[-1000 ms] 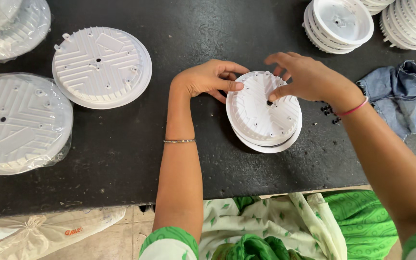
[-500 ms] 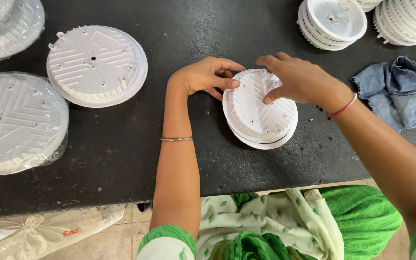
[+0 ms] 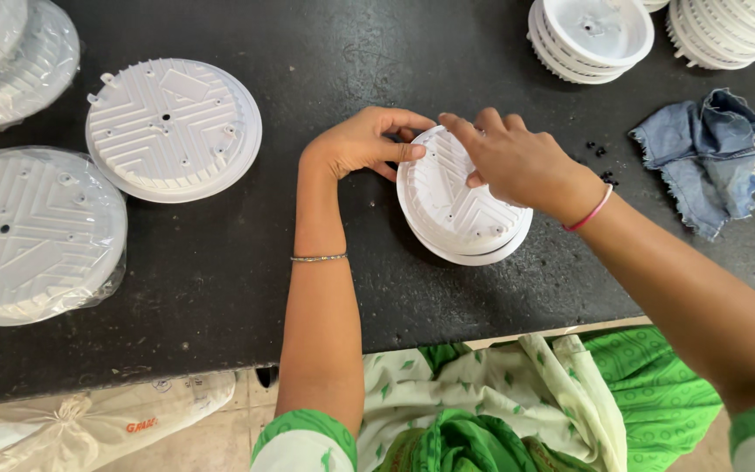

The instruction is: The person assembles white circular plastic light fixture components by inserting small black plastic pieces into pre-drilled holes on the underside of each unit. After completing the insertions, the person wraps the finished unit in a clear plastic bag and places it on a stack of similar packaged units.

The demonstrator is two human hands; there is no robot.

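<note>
Gripping white ribbed disc (image 3: 456, 205) (tilted), left hand (image 3: 362, 142) fingers at rim, right hand (image 3: 517, 162) fingers pressing on top

Green sleeves, pink bangle, thin bracelet

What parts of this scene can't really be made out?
- Far half of the round white ribbed plastic disc: head view, covered by the right hand.
- Small black bits on the dark table: too small.
- White stacks, top right: cut off by the edge.
</note>
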